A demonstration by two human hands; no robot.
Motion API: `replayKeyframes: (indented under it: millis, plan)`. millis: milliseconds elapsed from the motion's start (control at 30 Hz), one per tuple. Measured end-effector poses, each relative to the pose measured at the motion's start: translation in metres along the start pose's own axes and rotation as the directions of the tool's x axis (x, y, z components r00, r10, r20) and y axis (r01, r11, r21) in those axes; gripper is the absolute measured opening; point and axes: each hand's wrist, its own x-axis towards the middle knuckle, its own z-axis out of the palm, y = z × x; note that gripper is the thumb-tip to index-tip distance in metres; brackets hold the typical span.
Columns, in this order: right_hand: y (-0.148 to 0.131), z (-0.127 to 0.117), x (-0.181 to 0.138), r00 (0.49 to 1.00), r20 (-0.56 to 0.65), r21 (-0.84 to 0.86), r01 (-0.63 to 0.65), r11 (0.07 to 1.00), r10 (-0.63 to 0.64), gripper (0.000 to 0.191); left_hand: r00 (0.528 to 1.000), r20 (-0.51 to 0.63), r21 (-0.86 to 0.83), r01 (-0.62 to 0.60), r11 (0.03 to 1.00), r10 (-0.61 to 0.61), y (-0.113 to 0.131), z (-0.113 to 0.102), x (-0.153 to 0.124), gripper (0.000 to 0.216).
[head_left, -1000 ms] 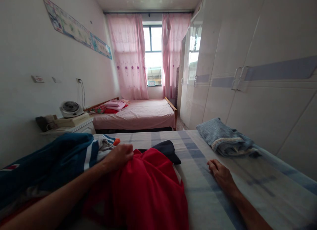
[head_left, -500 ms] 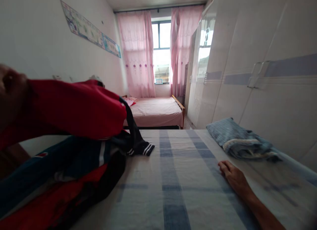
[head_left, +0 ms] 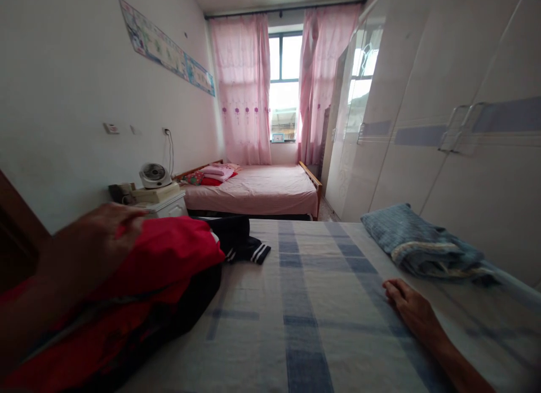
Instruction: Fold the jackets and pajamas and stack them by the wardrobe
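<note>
My left hand lies on top of a red garment heaped at the left side of the bed. Its fingers look stretched out over the cloth, though the hand is a little blurred. Under the red garment a dark garment with white-striped cuffs pokes out toward the middle of the bed. My right hand rests flat and open on the blue-and-white checked sheet, holding nothing. A folded blue cloth lies just beyond it, near the wardrobe.
White wardrobe doors run along the right edge of the bed. A white nightstand with a small fan stands at the left wall. Beyond it is a second bed with pink bedding under a window with pink curtains.
My left hand lifted the red garment off the middle of the bed, swung it left, and has set it on the pile there. My right hand has stayed flat on the sheet.
</note>
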Motion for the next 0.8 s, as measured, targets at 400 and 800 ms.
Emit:
replayKeyframes:
  millis: [400,800]
  plan:
    - [0.016,0.009,0.003,0.997,-0.039,0.023,0.068,0.997,-0.068,0.040,0.526,0.804,-0.159,-0.256,0.953,0.276,0.165,0.176,0.019,0.026]
    - [0.014,0.012,0.003,0.991,-0.070,0.037,0.119,0.992,-0.117,0.035,0.803,0.574,-0.081,-0.141,0.987,0.162,0.141,0.202,0.044,0.030]
